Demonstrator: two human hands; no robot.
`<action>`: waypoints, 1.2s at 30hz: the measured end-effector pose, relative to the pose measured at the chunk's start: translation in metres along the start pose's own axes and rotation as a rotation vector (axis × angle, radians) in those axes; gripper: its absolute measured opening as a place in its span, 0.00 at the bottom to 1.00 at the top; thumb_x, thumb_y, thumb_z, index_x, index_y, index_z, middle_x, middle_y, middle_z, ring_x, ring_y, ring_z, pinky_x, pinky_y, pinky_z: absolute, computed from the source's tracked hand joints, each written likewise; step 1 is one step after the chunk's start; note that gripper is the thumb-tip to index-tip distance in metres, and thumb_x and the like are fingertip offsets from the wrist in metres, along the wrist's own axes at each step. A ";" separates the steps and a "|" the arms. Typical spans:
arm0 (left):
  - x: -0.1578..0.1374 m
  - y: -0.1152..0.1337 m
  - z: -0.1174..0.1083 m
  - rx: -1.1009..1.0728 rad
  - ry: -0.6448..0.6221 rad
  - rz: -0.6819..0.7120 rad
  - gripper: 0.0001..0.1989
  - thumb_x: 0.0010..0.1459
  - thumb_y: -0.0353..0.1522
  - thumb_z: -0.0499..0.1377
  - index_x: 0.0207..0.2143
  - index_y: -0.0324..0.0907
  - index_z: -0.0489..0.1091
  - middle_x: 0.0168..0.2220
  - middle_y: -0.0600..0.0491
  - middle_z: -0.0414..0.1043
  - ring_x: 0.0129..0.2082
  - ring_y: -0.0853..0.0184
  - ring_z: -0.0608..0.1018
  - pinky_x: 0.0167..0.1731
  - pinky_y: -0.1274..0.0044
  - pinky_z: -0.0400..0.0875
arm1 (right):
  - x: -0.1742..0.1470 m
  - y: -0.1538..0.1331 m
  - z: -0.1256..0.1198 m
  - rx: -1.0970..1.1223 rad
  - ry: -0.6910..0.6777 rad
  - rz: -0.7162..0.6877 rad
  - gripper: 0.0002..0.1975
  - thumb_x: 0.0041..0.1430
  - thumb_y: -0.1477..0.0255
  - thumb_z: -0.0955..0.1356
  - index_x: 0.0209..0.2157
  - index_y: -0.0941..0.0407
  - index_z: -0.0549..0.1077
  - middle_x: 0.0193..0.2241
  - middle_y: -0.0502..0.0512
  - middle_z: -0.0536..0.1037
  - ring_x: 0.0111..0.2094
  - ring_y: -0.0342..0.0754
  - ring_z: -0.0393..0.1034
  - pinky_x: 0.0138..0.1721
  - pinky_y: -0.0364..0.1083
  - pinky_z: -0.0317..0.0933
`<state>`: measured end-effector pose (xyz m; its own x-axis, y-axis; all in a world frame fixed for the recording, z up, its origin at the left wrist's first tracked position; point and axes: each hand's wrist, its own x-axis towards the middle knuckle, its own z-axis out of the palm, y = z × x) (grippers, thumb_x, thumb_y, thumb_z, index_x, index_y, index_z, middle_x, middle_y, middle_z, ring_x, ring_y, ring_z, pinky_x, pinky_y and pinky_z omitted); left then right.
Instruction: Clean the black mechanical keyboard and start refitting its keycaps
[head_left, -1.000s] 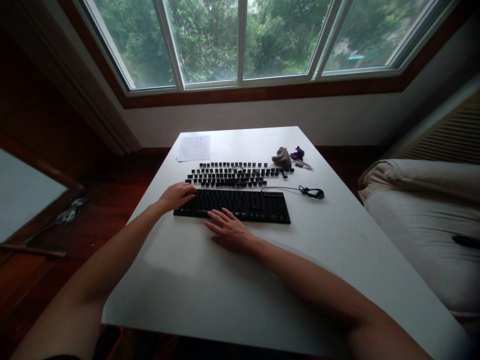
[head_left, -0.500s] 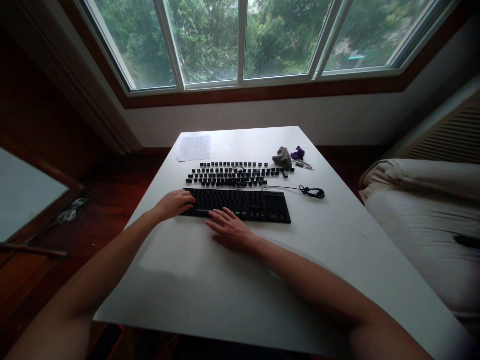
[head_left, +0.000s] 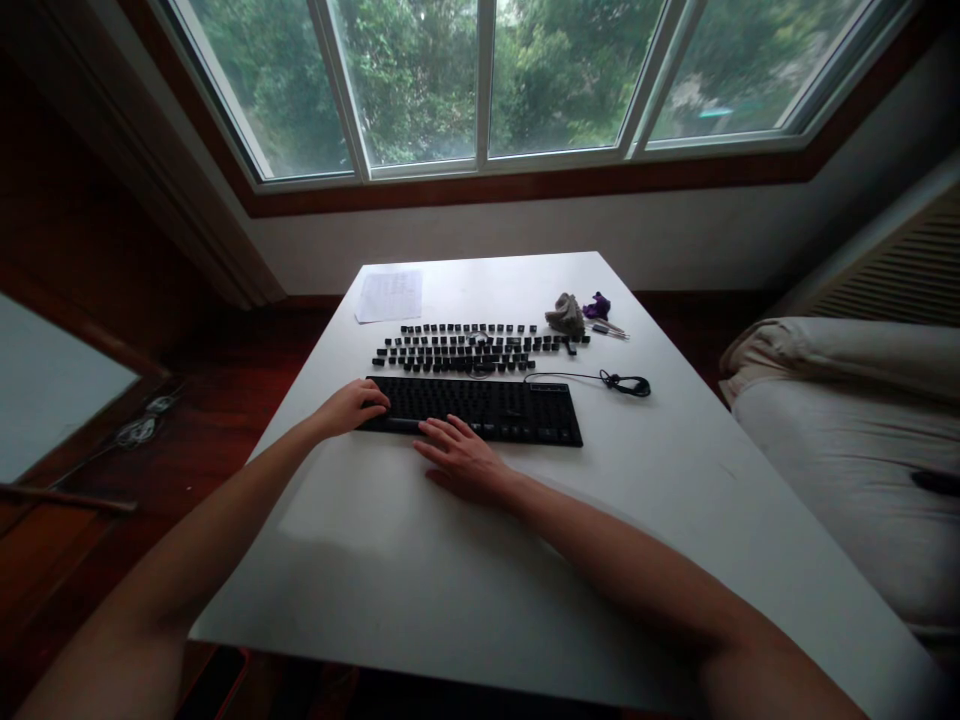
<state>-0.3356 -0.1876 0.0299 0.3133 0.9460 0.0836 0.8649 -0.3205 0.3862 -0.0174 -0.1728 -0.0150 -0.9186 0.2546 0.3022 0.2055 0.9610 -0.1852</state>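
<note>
A black keyboard [head_left: 495,408] lies on the white table, many of its keycaps off. At its left end, my left hand [head_left: 349,408] has its fingers bent and drawn together over the keys; whatever is between the fingertips is hidden. My right hand [head_left: 463,462] rests palm down at the keyboard's front edge, fingers spread, the fingertips touching the edge. Behind the keyboard, several loose black keycaps [head_left: 450,351] are laid out in rows.
The keyboard's cable ends in a coiled bundle [head_left: 626,385] on the right. Farther back are a grey cloth [head_left: 565,315], a purple cloth [head_left: 597,306] and small slim tools [head_left: 609,329]. A sheet of paper [head_left: 389,296] lies at the back left of the table [head_left: 360,560].
My left hand has shifted very slightly at the keyboard's left end. The right hand, the keyboard and the keycaps look the same.
</note>
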 end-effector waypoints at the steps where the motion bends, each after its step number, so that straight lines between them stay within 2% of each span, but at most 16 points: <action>1: 0.000 0.000 0.001 0.006 0.006 -0.002 0.11 0.64 0.38 0.59 0.41 0.46 0.80 0.40 0.49 0.75 0.42 0.62 0.76 0.47 0.70 0.69 | 0.000 0.000 0.000 0.003 0.001 -0.001 0.25 0.69 0.62 0.64 0.64 0.54 0.64 0.68 0.64 0.59 0.70 0.58 0.50 0.69 0.62 0.43; 9: -0.002 0.000 0.002 0.054 0.007 0.028 0.13 0.66 0.39 0.56 0.43 0.46 0.79 0.41 0.48 0.75 0.43 0.61 0.75 0.48 0.69 0.68 | -0.001 0.001 0.003 0.013 0.002 0.002 0.25 0.69 0.62 0.65 0.64 0.54 0.66 0.68 0.64 0.58 0.70 0.58 0.49 0.69 0.62 0.43; 13: -0.003 -0.005 0.002 -0.002 0.011 0.053 0.14 0.66 0.40 0.56 0.44 0.47 0.79 0.42 0.48 0.75 0.44 0.62 0.75 0.50 0.69 0.68 | -0.001 0.001 -0.001 0.016 -0.001 0.003 0.24 0.69 0.62 0.65 0.63 0.54 0.66 0.68 0.64 0.58 0.70 0.58 0.49 0.69 0.62 0.43; 18: -0.005 -0.011 0.004 -0.013 0.074 0.046 0.13 0.65 0.41 0.58 0.43 0.47 0.79 0.46 0.48 0.74 0.48 0.61 0.73 0.55 0.66 0.65 | -0.001 0.001 -0.003 0.020 -0.013 0.000 0.24 0.69 0.63 0.65 0.63 0.54 0.66 0.68 0.64 0.58 0.70 0.57 0.49 0.69 0.62 0.43; 22: -0.006 -0.010 0.004 0.002 0.057 0.065 0.12 0.65 0.40 0.57 0.43 0.47 0.79 0.49 0.48 0.73 0.51 0.60 0.72 0.57 0.65 0.63 | -0.001 0.000 -0.002 0.022 -0.011 0.011 0.23 0.68 0.63 0.65 0.62 0.54 0.67 0.69 0.64 0.58 0.70 0.57 0.49 0.69 0.62 0.43; 31: -0.003 0.013 -0.002 0.155 0.059 0.096 0.10 0.65 0.36 0.57 0.42 0.46 0.78 0.47 0.48 0.73 0.51 0.58 0.71 0.55 0.65 0.65 | -0.001 0.001 0.000 0.023 -0.003 0.002 0.23 0.69 0.63 0.65 0.62 0.54 0.67 0.68 0.64 0.58 0.70 0.57 0.49 0.69 0.62 0.43; 36: -0.006 0.026 -0.001 0.243 0.046 0.044 0.07 0.62 0.35 0.60 0.41 0.45 0.76 0.42 0.48 0.74 0.45 0.58 0.72 0.49 0.66 0.67 | 0.000 0.001 0.000 0.028 0.002 0.004 0.23 0.68 0.63 0.66 0.62 0.54 0.68 0.68 0.64 0.58 0.70 0.57 0.49 0.68 0.62 0.44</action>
<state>-0.3155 -0.2013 0.0403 0.3397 0.9302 0.1391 0.9214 -0.3588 0.1493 -0.0168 -0.1724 -0.0150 -0.9172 0.2587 0.3030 0.1995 0.9565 -0.2128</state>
